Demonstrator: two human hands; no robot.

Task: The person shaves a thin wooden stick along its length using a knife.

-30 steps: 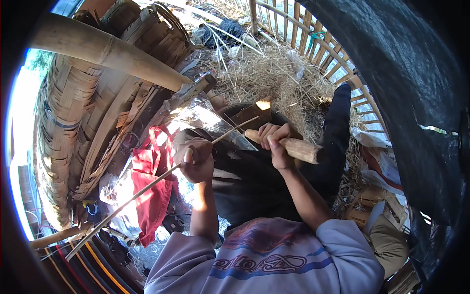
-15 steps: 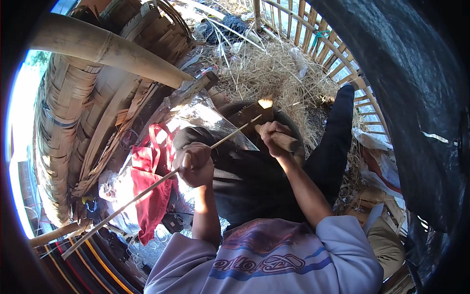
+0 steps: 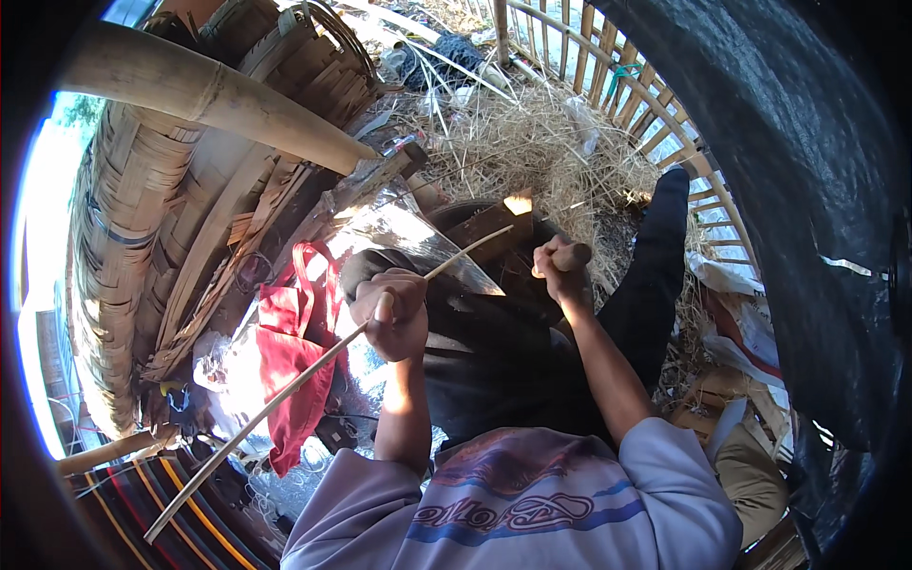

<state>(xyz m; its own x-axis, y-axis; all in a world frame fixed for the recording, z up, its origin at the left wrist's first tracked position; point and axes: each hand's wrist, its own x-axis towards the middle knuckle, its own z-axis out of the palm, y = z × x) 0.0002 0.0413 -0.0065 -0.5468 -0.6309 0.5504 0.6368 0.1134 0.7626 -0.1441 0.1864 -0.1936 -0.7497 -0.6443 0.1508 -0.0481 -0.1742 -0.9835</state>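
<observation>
My left hand (image 3: 391, 315) is closed round a long thin bamboo stick (image 3: 256, 418), which slants from the lower left to a pale tip near the middle. In my right hand (image 3: 556, 271) is a thick wooden handle (image 3: 572, 256), its butt end facing up; what it belongs to is hidden. The stick's tip lies left of the right hand, apart from it. Behind the tip, a brown wooden block (image 3: 489, 228) with a sunlit end rests over a dark round tub (image 3: 458, 211), partly hidden by my hands and legs.
A thick bamboo pole (image 3: 218, 95) crosses the upper left, above woven bamboo baskets (image 3: 123, 247). A red cloth bag (image 3: 294, 366) lies left of my leg. Dry straw (image 3: 532, 142) covers the ground ahead. A bamboo slat fence (image 3: 655, 95) and black sheeting (image 3: 760, 190) line the right.
My right hand has moved right with the handle, which has turned to point its butt end upward. My left hand and the stick have shifted slightly to the right.
</observation>
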